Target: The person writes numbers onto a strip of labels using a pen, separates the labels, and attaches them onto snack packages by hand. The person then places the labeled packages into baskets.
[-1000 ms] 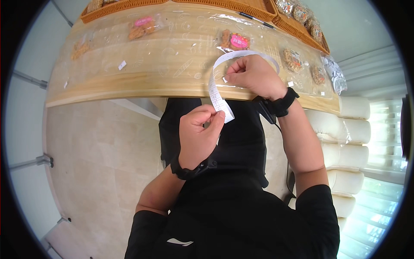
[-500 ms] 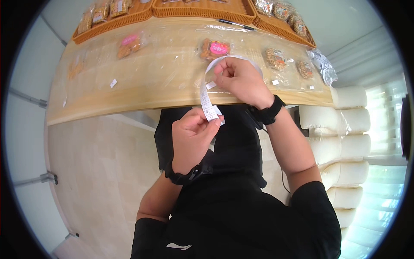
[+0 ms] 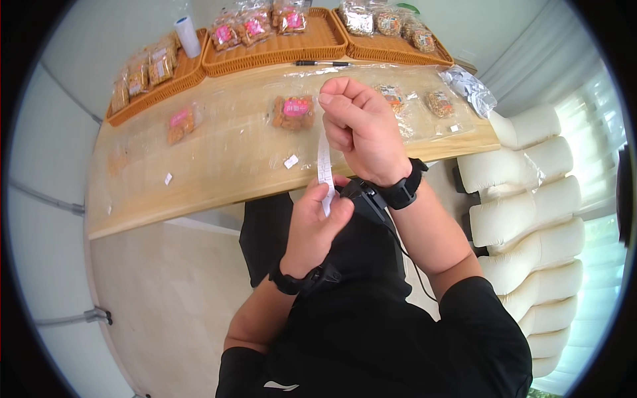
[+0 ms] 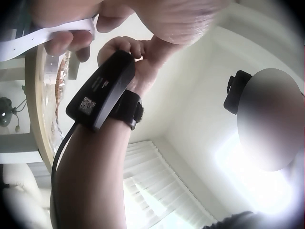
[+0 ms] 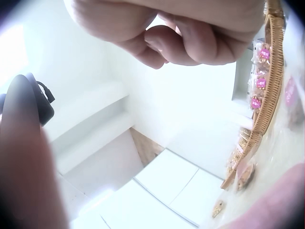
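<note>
The paper strip point(image 3: 324, 166) was between the left hand's point(image 3: 308, 229) curled fingers, reaching up beside the right hand point(image 3: 371, 136), whose fingers were bent, their hold unclear. It seemed light, soft, easily creased; its edges suited gentle pinching.

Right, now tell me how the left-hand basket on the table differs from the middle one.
The left-hand basket sits at a slant, while the middle basket lies closer to straight across. The left-hand one holds packets with pale labels; the middle one holds packets with pink labels. A white roll stands in the left-hand one; none shows in the middle one. Both are shallow, brown and woven.
</note>
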A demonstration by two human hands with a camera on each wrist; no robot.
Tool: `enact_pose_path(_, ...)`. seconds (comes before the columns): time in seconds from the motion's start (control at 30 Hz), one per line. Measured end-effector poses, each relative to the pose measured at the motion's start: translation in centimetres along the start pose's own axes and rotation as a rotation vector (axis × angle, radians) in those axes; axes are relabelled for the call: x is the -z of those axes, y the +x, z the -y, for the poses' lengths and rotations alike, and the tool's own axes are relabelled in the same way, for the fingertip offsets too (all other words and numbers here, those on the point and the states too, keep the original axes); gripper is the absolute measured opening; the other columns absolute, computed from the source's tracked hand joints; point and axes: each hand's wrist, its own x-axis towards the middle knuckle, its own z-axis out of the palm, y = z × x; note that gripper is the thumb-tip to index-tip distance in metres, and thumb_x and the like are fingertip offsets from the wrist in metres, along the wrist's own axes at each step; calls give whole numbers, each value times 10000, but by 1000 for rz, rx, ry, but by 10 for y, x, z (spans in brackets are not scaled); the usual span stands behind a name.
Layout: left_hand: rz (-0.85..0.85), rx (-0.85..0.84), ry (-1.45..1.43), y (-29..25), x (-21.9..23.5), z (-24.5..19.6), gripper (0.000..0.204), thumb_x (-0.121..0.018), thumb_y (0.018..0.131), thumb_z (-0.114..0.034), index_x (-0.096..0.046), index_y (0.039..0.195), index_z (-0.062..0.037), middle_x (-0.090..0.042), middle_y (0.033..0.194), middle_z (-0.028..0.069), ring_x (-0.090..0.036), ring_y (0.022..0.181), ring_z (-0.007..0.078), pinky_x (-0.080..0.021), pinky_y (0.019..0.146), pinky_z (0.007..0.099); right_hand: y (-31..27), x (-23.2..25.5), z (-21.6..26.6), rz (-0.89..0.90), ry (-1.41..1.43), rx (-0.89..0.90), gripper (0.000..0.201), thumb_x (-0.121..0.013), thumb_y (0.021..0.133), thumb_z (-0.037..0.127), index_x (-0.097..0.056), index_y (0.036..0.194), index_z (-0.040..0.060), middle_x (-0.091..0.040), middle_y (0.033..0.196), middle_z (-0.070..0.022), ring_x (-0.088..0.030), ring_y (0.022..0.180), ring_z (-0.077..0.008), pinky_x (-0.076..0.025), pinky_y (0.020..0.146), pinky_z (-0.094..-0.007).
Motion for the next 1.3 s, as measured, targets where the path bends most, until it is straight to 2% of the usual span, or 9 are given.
enact_pose_path(0.17,44,-81,110,5,-16,0,508,-830,829,-180,-572,1230,-6,-601,1005,-4,-487,805,43,-411,721,202,1,-5,6,-67,82,29,47,-613,958,75,-591,998,65,-435,625,74,-326,471,-34,-217,442,-217)
enact_pose_path(0.23,-13,-65,405,4,-19,-5,451,-829,827,-177,-610,1179,2,-612,899,-18,-493,770,45,-417,687,208,2,-6,6,-89,80,42,52,-613,957,72,-591,1003,62,-443,628,72,-327,471,-33,-218,442,-216)
enact_pose_path(0.27,-38,-151,506,3,-23,-8,248,-786,869,-114,-629,1011,15,-615,842,-27,-497,748,32,-424,656,206,2,-7,6,-108,74,43,57,-613,957,70,-591,1008,59,-452,632,70,-328,470,-33,-219,442,-216)
enact_pose_path(0.47,-113,-189,529,0,-24,1,196,-772,870,-75,-630,969,18,-579,810,-38,-482,737,28,-413,647,195,3,-10,2,-183,-12,188,88,-634,953,68,-595,1028,42,-524,680,73,-382,514,-3,-279,467,-201)
enact_pose_path(0.5,-110,-187,531,-1,-25,0,196,-772,870,-75,-630,969,18,-579,810,-38,-482,737,28,-413,647,195,4,-10,1,-185,-10,189,88,-634,953,68,-595,1028,42,-524,680,73,-382,514,-3,-279,467,-201)
enact_pose_path(0.57,-142,-174,504,-3,-27,-1,173,-756,875,-58,-634,970,19,-578,820,-35,-484,745,29,-413,655,195,5,-10,0,-220,-113,259,128,-651,932,46,-591,1036,2,-620,710,26,-577,623,-22,-456,573,-194)
enact_pose_path(1.07,-156,-163,337,-2,-22,0,274,-711,862,22,-634,1123,55,-652,916,-5,-538,754,26,-436,675,189,-1,-10,-8,-176,-834,761,110,-736,884,68,-646,943,46,-510,599,34,-441,533,-38,-371,498,-213)
enact_pose_path(1.17,-160,-110,336,-2,-20,-1,282,-707,862,27,-631,1131,63,-654,916,-5,-543,745,26,-439,670,187,0,-9,-7,-135,-943,896,117,-720,846,55,-633,922,72,-532,572,-45,-537,487,-153,-436,487,-284)
enact_pose_path(1.3,-104,-193,367,1,-14,9,298,-711,861,25,-627,1144,65,-652,922,-3,-542,752,26,-440,664,192,-6,-12,-7,-119,-899,841,98,-712,851,50,-639,911,72,-520,565,-30,-538,495,-132,-436,493,-264)
